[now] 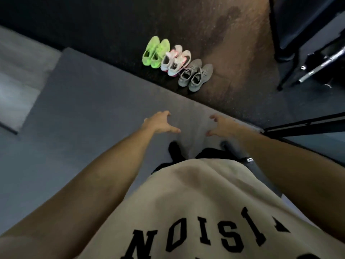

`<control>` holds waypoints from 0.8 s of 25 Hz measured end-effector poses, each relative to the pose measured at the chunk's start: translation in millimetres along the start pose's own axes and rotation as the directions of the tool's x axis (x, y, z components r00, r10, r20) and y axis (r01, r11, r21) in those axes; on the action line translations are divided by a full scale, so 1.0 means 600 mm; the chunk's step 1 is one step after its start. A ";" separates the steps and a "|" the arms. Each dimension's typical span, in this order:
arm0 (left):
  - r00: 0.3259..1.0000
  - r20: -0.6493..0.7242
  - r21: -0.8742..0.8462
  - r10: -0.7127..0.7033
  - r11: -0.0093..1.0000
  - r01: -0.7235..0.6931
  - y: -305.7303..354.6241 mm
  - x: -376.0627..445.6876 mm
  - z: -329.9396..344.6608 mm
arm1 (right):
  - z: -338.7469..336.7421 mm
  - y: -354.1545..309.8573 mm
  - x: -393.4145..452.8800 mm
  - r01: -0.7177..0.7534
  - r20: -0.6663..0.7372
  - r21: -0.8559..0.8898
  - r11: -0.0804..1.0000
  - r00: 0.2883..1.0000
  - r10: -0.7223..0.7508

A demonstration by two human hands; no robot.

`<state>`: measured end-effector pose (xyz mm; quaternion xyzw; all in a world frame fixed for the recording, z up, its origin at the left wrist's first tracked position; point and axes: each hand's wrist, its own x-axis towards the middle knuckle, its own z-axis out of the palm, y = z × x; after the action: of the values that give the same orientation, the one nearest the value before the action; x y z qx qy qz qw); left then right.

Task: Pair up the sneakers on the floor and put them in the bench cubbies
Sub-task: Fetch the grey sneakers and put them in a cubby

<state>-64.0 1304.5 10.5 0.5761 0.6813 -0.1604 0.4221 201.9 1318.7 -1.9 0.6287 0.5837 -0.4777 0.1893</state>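
Both my left hand [161, 122] and right hand [222, 127] hang spread and empty. The grey knit sneakers [195, 75] lie well beyond them, toes pointing away, nearer my right hand.

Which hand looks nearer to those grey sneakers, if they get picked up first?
The right hand, probably. The grey sneakers end the row on the right, nearly straight ahead of it, while the left hand sits further left. Both hands are open and empty.

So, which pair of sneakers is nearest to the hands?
The grey pair, at the right end of the row. The white-and-pink pair sits in the middle, and the neon green pair lies farthest away.
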 end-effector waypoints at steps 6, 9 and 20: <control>0.992 0.047 0.162 0.121 0.979 -0.127 0.057 0.189 -0.213 | -0.150 -0.081 0.110 -0.032 -0.075 0.100 0.994 0.996 0.040; 0.987 0.065 0.201 0.144 0.967 -0.154 0.097 0.276 -0.298 | -0.230 -0.099 0.182 -0.052 -0.067 0.189 0.981 0.996 0.066; 0.947 0.176 0.388 0.270 0.865 -0.319 0.208 0.614 -0.474 | -0.436 -0.156 0.437 -0.230 -0.073 0.329 0.916 0.961 0.267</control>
<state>-52.6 1779.7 -67.9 0.7387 0.5105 -0.2672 0.3497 179.1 1695.3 -64.1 0.7467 0.4246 -0.4999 0.1107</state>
